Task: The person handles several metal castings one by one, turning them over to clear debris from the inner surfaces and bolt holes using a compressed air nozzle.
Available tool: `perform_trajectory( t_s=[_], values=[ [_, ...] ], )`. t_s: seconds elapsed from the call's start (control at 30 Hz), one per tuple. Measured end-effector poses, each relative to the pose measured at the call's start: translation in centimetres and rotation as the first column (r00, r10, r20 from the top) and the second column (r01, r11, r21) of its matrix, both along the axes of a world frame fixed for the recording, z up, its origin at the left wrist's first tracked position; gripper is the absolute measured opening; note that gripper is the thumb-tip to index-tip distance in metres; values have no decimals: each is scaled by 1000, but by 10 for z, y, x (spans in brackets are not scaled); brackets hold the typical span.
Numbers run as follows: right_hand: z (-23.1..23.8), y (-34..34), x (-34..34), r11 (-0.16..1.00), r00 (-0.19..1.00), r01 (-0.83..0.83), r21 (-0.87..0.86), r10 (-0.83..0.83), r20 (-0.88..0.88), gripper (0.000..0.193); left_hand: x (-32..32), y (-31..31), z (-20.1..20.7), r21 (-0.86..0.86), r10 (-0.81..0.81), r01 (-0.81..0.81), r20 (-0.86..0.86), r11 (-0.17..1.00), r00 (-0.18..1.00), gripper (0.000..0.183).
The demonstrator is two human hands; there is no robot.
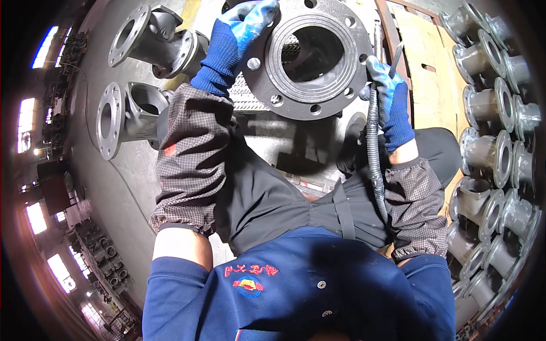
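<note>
Workshop floor, dark flanged casting at the worker's 12 o'clock.

Matte dark grey, round flange facing the worker. Fine concentric grooves ring a wide bore; bolt holes run round the rim. Treaded metal plate shows below its 8 o'clock. Left hand, blue glove, at flange 10 o'clock: fingers on the edge, can't tell if gripping. Right hand at 4: fingers closed round a thin dark rod, ribbed hose alongside. Grey castings stacked at 3.
</note>
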State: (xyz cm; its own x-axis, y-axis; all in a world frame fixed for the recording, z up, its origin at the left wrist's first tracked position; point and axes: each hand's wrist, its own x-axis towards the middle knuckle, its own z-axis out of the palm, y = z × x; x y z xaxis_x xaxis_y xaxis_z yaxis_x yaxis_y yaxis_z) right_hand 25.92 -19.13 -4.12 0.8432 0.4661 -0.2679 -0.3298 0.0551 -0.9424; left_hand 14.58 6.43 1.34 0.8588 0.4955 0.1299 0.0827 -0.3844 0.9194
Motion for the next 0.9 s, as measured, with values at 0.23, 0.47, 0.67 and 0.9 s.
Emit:
perform_trajectory(
  t_s=[0.23,0.47,0.67,0.9],
  values=[
    [3,5,-4,998,1000,-14,66,14,-1,31,3,4,6,-106,108,-99,81,989,991,36],
    [1,8,-1,997,999,10,77,-6,-48,26,-9,-10,2,-138,37,-10,197,990,980,31],
    [12,11,-3,999,1000,16,33,-16,1,27,-18,-14,0,-65,138,-124,296,990,945,38],
    [40,-4,-4,977,867,-188,-99,213,451,31,-41,11,-10,-160,360,-328,261,931,896,31]
  ],
)
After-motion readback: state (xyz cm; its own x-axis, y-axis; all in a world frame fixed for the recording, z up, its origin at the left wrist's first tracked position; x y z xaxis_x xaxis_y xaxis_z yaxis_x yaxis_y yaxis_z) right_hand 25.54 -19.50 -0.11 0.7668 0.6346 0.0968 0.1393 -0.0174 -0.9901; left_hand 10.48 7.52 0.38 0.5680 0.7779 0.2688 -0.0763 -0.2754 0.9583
